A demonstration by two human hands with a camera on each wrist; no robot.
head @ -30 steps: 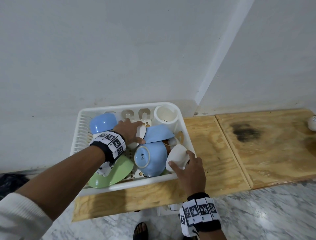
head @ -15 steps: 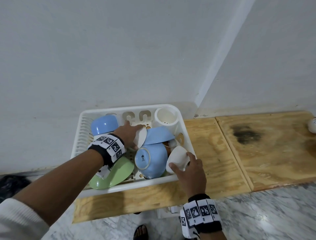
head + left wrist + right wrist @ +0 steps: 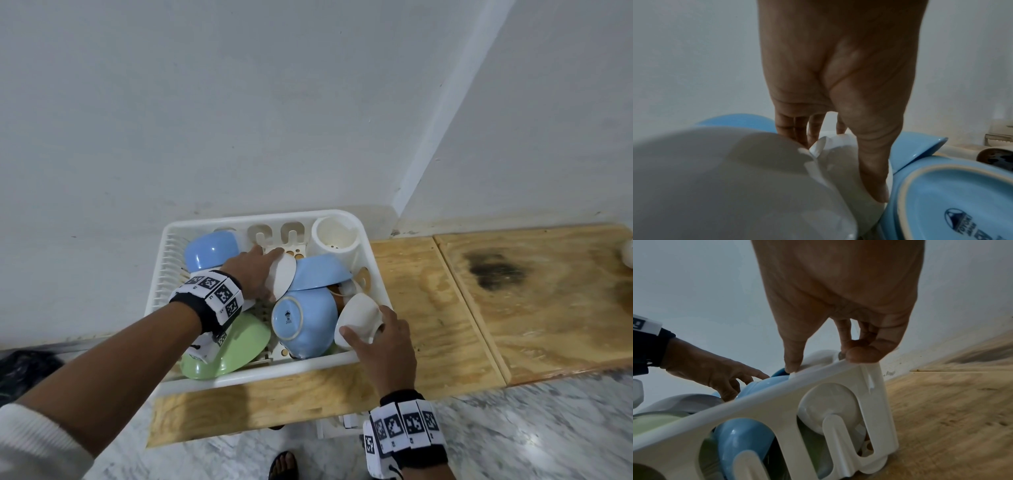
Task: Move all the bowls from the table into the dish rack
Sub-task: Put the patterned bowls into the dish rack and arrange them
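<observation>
The white dish rack [image 3: 260, 371] sits at the table's left end, holding several bowls. My left hand [image 3: 270, 270] reaches into its back half and pinches a white bowl [image 3: 284, 277] standing on edge. The thumb lies inside that bowl [image 3: 838, 162] and the fingers [image 3: 797, 129] are behind it. My right hand [image 3: 364, 322] grips a small white bowl [image 3: 359, 313] tipped on its side in the front right corner. Its thumb is on the rim and its fingers [image 3: 859, 353] curl at the foot, just above the rack wall [image 3: 777, 410].
Three blue bowls [image 3: 212, 250] [image 3: 320, 275] [image 3: 308, 325] and a green bowl [image 3: 236, 346] fill the rack, with a white cutlery cup [image 3: 335, 236] in its back right corner. The wooden table [image 3: 445, 308] runs right, with a white object [image 3: 628, 251] at its far edge. The wall stands close behind.
My left hand has tipped its white bowl more upright, showing more of it. The right hand stays on the small white bowl.
</observation>
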